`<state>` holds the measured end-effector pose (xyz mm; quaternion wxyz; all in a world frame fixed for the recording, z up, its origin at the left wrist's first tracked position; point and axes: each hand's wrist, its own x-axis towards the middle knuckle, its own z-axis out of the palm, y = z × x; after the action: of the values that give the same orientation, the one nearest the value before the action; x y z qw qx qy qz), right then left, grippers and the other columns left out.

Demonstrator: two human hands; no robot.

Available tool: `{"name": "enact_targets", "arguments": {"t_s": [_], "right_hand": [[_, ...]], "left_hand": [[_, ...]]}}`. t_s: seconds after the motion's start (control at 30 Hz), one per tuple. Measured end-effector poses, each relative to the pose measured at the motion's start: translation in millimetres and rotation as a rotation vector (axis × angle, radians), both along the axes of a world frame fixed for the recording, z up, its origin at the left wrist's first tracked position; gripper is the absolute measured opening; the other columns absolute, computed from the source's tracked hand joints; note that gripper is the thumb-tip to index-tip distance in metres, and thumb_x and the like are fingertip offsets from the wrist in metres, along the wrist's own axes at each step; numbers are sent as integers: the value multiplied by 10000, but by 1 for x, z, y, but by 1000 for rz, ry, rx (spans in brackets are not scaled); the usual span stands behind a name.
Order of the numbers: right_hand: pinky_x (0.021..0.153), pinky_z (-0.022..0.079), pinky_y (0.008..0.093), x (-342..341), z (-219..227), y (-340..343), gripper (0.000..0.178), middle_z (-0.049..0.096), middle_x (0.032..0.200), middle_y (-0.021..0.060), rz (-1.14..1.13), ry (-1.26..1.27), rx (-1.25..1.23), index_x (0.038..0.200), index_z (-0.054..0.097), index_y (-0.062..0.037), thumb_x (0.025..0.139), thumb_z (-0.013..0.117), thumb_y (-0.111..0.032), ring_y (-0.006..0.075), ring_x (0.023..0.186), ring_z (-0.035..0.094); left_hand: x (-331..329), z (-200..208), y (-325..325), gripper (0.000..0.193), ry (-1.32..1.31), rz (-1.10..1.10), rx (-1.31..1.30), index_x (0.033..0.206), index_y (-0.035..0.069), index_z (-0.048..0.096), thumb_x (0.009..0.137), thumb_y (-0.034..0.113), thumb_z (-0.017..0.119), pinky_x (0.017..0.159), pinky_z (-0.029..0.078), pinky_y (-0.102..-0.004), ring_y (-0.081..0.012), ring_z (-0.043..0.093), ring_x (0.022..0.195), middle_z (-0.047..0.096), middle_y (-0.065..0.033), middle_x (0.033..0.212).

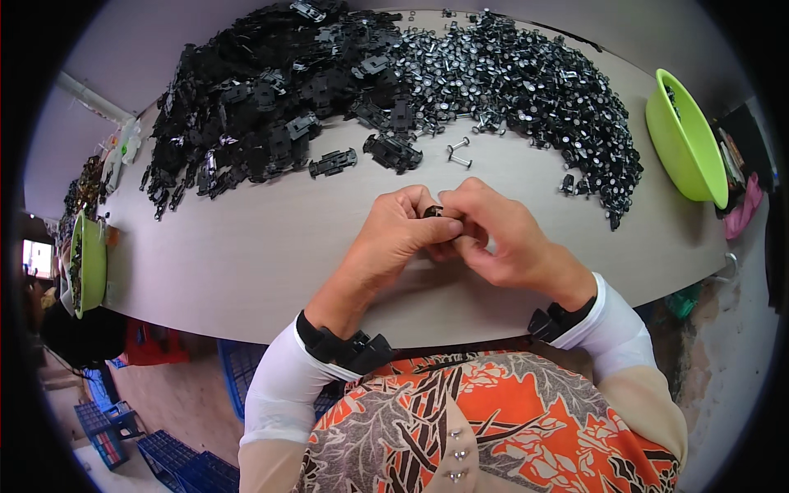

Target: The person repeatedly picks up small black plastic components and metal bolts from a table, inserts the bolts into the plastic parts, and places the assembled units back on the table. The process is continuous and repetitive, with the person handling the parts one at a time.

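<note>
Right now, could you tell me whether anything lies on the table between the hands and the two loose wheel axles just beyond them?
Nothing visible does. Both hands, left hand and right hand, pinch a small black part together, and bare table runs from them up to the two loose axles. The black chassis pile sits farther left.

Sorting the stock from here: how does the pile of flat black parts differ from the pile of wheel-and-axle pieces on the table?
The flat black parts are matte, plate-like pieces heaped at the far left; the wheel-and-axle pieces are small, glinting with silver, and spread at the far right. The black pile looks thicker; the wheel pile trails thinly toward the green bowl. Both lie loose on the table, beyond both hands.
</note>
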<state>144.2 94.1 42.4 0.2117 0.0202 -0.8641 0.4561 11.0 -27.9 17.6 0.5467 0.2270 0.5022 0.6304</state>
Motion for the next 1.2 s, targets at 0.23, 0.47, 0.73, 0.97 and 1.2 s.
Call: {"name": "enact_targets", "arguments": {"t_s": [0.23,0.47,0.73,0.97,1.2], "right_hand": [[531,441,280,17,10,54,288,572,925,80,-198,-91,222,985,564,-11,714,620,68,158,599,543],[656,468,380,22,4,50,263,547,946,105,13,-340,255,956,589,-13,728,692,-95,302,745,575],[615,450,393,-3,-20,49,152,541,858,108,-255,-227,296,892,585,-7,767,643,-71,293,676,567],[643,458,404,-33,-40,60,101,550,802,110,-327,16,405,829,584,-15,743,583,38,317,700,569],[604,444,373,-20,-28,57,93,530,812,98,-197,-194,377,800,555,-13,736,615,16,296,662,553]], "left_hand": [[-11,17,-70,227,185,173,-13,750,30,506,706,52,728,490,446,-239,-120,566,554,576,-66,680],[-28,49,-221,265,557,-28,-539,646,8,504,657,39,767,458,333,-216,-71,483,503,585,-20,616],[-53,65,-150,154,1145,102,-412,805,-26,652,768,118,690,541,437,-268,-110,534,553,605,-93,624],[-107,13,-25,154,1663,200,-353,857,-23,632,736,71,644,717,480,-370,-334,615,811,642,-165,856],[-104,10,-21,201,1547,129,-465,783,-28,597,640,80,689,676,487,-380,-298,629,739,623,-167,808]]}}
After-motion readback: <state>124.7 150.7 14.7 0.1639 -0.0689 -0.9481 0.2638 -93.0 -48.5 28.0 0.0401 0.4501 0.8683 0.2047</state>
